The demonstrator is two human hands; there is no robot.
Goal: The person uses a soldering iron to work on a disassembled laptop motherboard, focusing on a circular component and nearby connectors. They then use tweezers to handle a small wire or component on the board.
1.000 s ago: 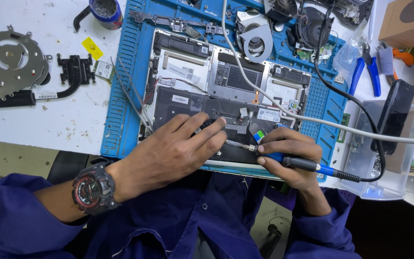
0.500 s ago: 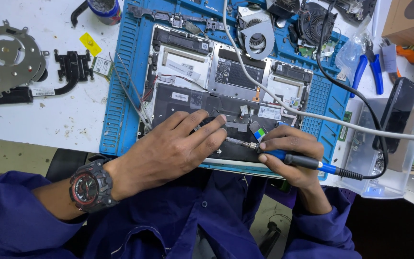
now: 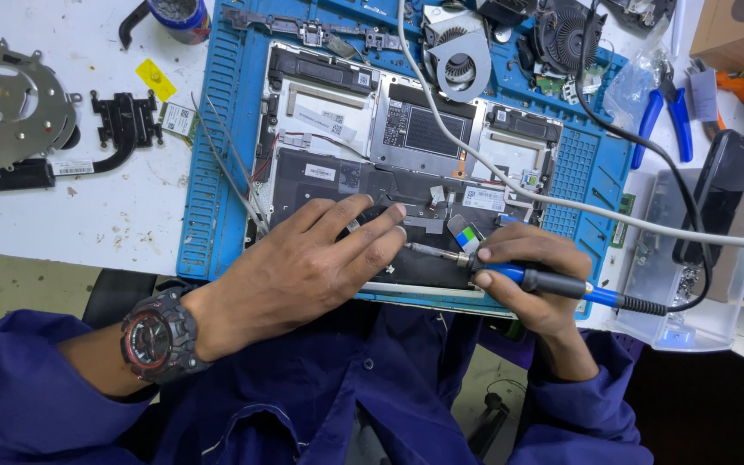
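An opened laptop chassis point(image 3: 406, 146) lies on a blue work mat point(image 3: 217, 155), its boards and battery bay exposed. My left hand point(image 3: 320, 258) rests flat on the chassis's near edge, fingers spread and pressing down, with a black and red watch on the wrist. My right hand point(image 3: 531, 280) grips a blue-handled soldering iron point(image 3: 527, 277). The iron's metal tip point(image 3: 419, 249) points left and meets the board just by my left fingertips. What lies under my left palm is hidden.
A grey cable point(image 3: 510, 181) and a black cord cross the mat. Two cooling fans point(image 3: 462, 43) sit at the mat's far edge. A metal plate point(image 3: 10, 103) and heat pipe point(image 3: 114, 129) lie at left. Blue pliers point(image 3: 660, 112) and a clear plastic box point(image 3: 699, 258) stand at right.
The view has shifted slightly. Both hands stay in place on the laptop's near edge, and the iron's tip remains by my left fingertips.
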